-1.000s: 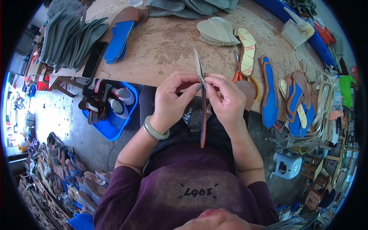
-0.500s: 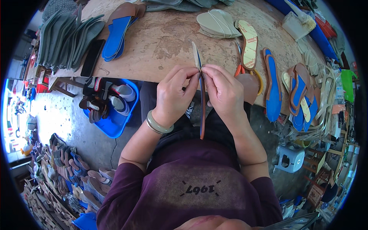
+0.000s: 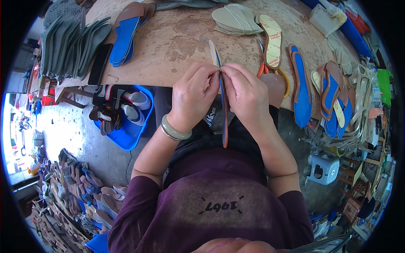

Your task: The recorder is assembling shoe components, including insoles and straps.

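Note:
Edge-on in front of my body is a thin shoe insole (image 3: pixel 224 120) with a brown edge and a blue face. My left hand (image 3: pixel 190 97) pinches it from the left side near its middle. Opposite, my right hand (image 3: pixel 248 95) pinches the same spot, fingertips nearly meeting. Past the fingers, a pale cream tip (image 3: pixel 213 51) points toward the table. Whether that tip is a separate layer, I cannot tell. Right of my hands lie orange-handled scissors (image 3: pixel 262 69), partly covered by a cream-backed insole (image 3: pixel 273 42) and a brown piece (image 3: pixel 272 86).
The wooden table (image 3: pixel 168 55) holds grey soles (image 3: pixel 69 50), a black phone (image 3: pixel 100 63), blue insoles (image 3: pixel 122 46) and a tied cream stack (image 3: pixel 236 19). More blue-and-brown insoles (image 3: pixel 301 95) lie at the right edge. Below stand a blue bin (image 3: pixel 128 139) of shoes and a stool (image 3: pixel 324 168).
The view has shifted slightly. Both hands keep their pinch on the insole, whose lower end has swung a little to the right.

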The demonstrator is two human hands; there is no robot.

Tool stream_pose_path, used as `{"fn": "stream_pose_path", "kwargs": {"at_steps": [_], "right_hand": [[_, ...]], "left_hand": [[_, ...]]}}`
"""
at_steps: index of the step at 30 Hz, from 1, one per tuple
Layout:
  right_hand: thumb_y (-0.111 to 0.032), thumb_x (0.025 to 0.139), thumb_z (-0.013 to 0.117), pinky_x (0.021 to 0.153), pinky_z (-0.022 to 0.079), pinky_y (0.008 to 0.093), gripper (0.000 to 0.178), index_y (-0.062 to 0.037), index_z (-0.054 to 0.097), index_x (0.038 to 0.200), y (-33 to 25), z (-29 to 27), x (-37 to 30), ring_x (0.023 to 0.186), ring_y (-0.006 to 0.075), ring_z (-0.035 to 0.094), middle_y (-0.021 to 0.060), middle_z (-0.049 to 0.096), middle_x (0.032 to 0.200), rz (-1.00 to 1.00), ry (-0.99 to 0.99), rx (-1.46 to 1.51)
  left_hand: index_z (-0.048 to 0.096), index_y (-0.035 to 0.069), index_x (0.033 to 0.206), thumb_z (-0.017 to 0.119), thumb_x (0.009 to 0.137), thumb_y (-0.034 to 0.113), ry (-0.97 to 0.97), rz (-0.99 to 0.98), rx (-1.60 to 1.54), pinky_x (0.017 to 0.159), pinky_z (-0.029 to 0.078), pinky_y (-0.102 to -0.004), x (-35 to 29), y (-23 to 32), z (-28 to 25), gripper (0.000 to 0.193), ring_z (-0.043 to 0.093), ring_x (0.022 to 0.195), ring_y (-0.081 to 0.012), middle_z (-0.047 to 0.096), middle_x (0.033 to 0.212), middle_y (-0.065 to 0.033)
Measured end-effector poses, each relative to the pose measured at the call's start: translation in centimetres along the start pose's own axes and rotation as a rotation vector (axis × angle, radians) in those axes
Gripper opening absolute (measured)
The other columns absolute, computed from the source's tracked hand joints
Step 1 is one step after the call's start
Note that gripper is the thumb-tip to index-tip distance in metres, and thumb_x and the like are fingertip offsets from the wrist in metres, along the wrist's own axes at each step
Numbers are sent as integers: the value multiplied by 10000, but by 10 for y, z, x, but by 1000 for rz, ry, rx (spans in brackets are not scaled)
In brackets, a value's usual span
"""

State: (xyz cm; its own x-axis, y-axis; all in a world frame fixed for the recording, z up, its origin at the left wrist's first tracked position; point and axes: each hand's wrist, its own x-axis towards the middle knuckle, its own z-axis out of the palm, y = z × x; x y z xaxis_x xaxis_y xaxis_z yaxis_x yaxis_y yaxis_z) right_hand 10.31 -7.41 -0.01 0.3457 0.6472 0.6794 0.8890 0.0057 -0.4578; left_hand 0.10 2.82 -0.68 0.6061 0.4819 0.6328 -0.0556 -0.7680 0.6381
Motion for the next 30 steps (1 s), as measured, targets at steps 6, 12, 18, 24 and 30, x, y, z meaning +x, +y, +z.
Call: {"fn": "stream_pose_path", "kwargs": {"at_steps": [6,12,18,24,30], "right_hand": [[14,780,662,621,543,342,192,-2,610,964,4,1,-1,753,266,658,86,639,929,-47,-1,-30],[25,771,663,632,547,344,200,6,617,965,2,3,-2,767,271,663,95,644,943,-78,27,-54],[28,770,669,635,544,346,198,11,621,961,3,3,1,758,285,662,103,647,926,-31,27,15],[23,778,669,636,544,348,177,10,626,950,2,5,1,758,283,665,105,654,923,-25,25,13],[14,780,673,633,547,349,155,6,636,930,-2,3,-1,761,279,670,104,662,917,18,23,-3]], "left_hand": [[635,-15,919,607,844,-39,-67,-43,-2,709,515,-307,0,0,-5,84,650,800,-271,651,904,-136],[627,8,922,630,831,1,-35,43,62,636,525,-354,2,-3,-4,92,643,748,-310,639,891,-125],[614,18,940,614,845,11,-46,57,68,634,523,-367,3,-7,-3,96,640,760,-317,632,908,-118],[609,26,944,607,852,18,-36,65,87,616,519,-373,2,-7,-3,92,632,745,-323,627,900,-117],[618,38,912,618,822,7,-56,34,87,601,514,-356,3,-3,-4,95,624,708,-307,623,886,-104]]}}
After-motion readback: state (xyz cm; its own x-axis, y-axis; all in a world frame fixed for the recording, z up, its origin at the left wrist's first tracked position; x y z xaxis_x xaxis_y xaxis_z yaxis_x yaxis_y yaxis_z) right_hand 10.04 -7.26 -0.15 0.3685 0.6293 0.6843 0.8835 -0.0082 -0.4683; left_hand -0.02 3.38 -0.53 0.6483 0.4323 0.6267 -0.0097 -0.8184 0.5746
